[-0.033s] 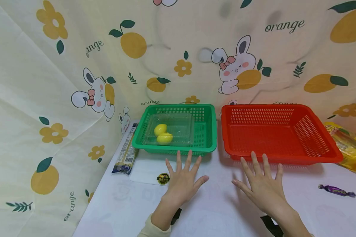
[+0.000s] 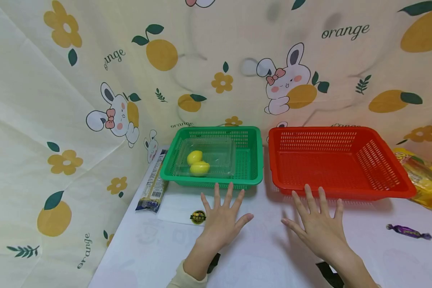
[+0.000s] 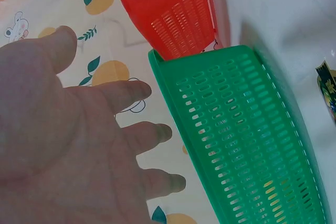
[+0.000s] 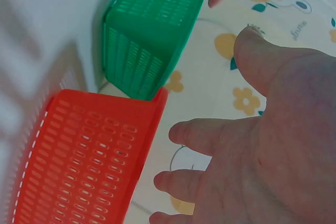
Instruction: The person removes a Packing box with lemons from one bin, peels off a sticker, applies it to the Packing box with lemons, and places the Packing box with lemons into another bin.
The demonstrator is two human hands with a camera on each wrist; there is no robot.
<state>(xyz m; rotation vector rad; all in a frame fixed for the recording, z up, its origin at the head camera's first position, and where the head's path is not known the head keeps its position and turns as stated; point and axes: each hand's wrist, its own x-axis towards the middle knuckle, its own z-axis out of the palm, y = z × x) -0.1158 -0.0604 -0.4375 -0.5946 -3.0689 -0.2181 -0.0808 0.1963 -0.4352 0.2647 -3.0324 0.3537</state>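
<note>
My left hand is held with spread fingers in front of the green basket, holding nothing. Inside that basket lies a clear plastic box with two yellow lemons seen in it. My right hand, fingers also spread, is nearest to the front rim of the red basket, whose inside shows no items. In the left wrist view the palm faces the camera beside the green basket's wall. The right wrist view shows the other palm beside the red basket's wall.
Left of the green basket lies a long packet with a blue end. A white flat sheet or bag with a black-and-gold label lies partly under it. At right are a yellow snack bag and a purple wrapped candy. Patterned cloth hangs behind.
</note>
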